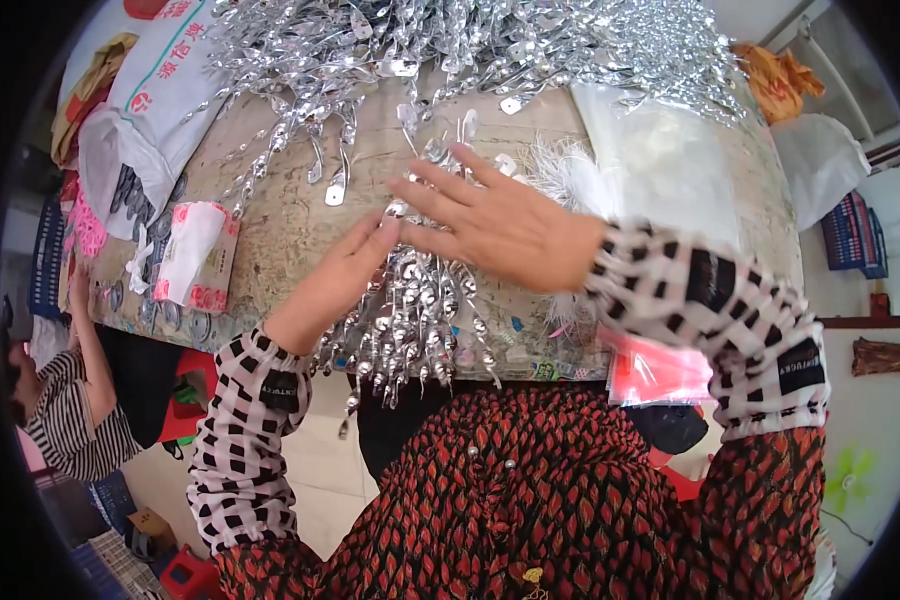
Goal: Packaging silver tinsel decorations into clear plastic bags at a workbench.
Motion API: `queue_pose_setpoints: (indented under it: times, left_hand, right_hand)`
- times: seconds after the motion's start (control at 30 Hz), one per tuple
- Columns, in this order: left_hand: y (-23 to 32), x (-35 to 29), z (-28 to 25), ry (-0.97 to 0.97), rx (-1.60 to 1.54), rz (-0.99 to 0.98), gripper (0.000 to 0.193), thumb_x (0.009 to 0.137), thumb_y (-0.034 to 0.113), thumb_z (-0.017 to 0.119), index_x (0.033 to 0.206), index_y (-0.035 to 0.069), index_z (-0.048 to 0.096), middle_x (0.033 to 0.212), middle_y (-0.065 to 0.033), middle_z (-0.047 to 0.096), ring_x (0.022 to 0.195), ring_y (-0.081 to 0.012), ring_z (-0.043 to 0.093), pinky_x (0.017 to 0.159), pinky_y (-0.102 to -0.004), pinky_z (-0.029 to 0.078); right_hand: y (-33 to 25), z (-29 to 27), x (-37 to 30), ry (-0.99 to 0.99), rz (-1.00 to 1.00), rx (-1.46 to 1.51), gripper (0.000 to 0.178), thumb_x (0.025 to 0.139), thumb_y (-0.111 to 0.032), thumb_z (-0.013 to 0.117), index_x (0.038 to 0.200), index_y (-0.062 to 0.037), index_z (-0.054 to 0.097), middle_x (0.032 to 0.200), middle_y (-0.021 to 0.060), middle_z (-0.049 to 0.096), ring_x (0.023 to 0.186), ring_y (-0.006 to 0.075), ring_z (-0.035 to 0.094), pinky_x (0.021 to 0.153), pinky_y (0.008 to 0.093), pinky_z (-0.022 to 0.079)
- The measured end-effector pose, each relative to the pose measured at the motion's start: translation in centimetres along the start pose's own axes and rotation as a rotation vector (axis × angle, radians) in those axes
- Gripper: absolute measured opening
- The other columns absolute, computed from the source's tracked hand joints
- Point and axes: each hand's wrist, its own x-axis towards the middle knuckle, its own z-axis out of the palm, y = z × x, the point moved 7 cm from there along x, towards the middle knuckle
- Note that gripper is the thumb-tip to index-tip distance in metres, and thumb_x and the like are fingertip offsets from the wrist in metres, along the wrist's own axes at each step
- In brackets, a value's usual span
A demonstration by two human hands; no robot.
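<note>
A bunch of shiny silver twisted metal strands (410, 315) hangs over the near table edge, with flat tabs at its top. My left hand (345, 265) grips the bunch near its upper end, thumb and fingers closed round it. Over the top of the bunch lies my right hand (500, 225), its fingers stretched out and slightly blurred; it partly hides the tabs. Whether its fingers touch the strands I cannot tell. Just beyond the hands spreads a large heap of the same silver strands (470, 45). A tuft of white threads (570, 172) lies beyond my right wrist.
Clear plastic bags (675, 165) lie on the right of the worn table (270, 230). A tissue box (220, 265) and a white sack (160, 90) are at the left. Red packets (660, 370) sit at the near right edge. Another person (85, 410) is at far left.
</note>
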Motion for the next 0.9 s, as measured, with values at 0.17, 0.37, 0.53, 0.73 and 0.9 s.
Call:
queue_pose_setpoints:
  times: [0.17, 0.37, 0.53, 0.73, 0.9]
  left_hand:
    - [1.5, 0.6, 1.3, -0.034, 0.135, 0.327, 0.065, 0.095, 0.043, 0.047, 0.136, -0.006, 0.035, 0.134, -0.0257, 0.044, 0.125, -0.0334, 0.042, 0.105, -0.0362, 0.031]
    - [0.3, 1.5, 3.1, 0.215, 0.195, 0.343, 0.061, 0.093, 0.039, 0.052, 0.135, -0.003, 0.036, 0.126, -0.0267, 0.047, 0.117, -0.0358, 0.047, 0.099, -0.0402, 0.036]
    - [0.7, 1.6, 2.3, 0.164, 0.006, 0.267, 0.056, 0.085, 0.023, 0.062, 0.131, 0.001, 0.039, 0.121, -0.0229, 0.051, 0.112, -0.0326, 0.05, 0.096, -0.039, 0.037]
    - [2.9, -0.2, 2.4, 0.136, 0.408, 0.383, 0.073, 0.073, 0.004, 0.057, 0.141, 0.002, 0.03, 0.125, -0.0217, 0.049, 0.115, -0.0307, 0.049, 0.101, -0.0366, 0.036]
    - [3.1, -0.8, 2.8, -0.071, 0.15, 0.234, 0.08, 0.075, 0.002, 0.056, 0.146, 0.003, 0.019, 0.141, -0.0256, 0.033, 0.132, -0.0369, 0.034, 0.107, -0.0384, 0.031]
  right_hand:
    - [-3.0, 0.7, -5.0, 0.171, 0.621, 0.585, 0.067, 0.079, -0.011, 0.063, 0.137, -0.0009, 0.032, 0.137, 0.0258, 0.035, 0.131, 0.0383, 0.031, 0.111, 0.0458, 0.023]
    - [-6.4, 5.3, -3.5, 0.448, 1.211, 1.29, 0.064, 0.082, -0.017, 0.056, 0.134, 0.0078, 0.026, 0.13, 0.0305, 0.038, 0.124, 0.0428, 0.036, 0.108, 0.0421, 0.025]
    - [-6.8, 5.7, -1.8, 0.622, 1.246, 1.515, 0.054, 0.075, -0.001, 0.053, 0.124, 0.0035, 0.032, 0.107, 0.027, 0.049, 0.101, 0.0407, 0.049, 0.087, 0.0456, 0.039]
    - [-5.2, 6.9, -3.6, 0.707, 1.162, 1.762, 0.065, 0.082, 0.004, 0.054, 0.138, -0.0009, 0.023, 0.118, 0.0135, 0.05, 0.102, 0.0188, 0.054, 0.085, 0.0294, 0.045]
    - [-4.2, 8.7, -5.1, 0.677, 1.253, 1.507, 0.073, 0.08, 0.002, 0.058, 0.142, -0.0006, 0.021, 0.119, 0.0152, 0.051, 0.103, 0.0207, 0.056, 0.083, 0.0308, 0.047]
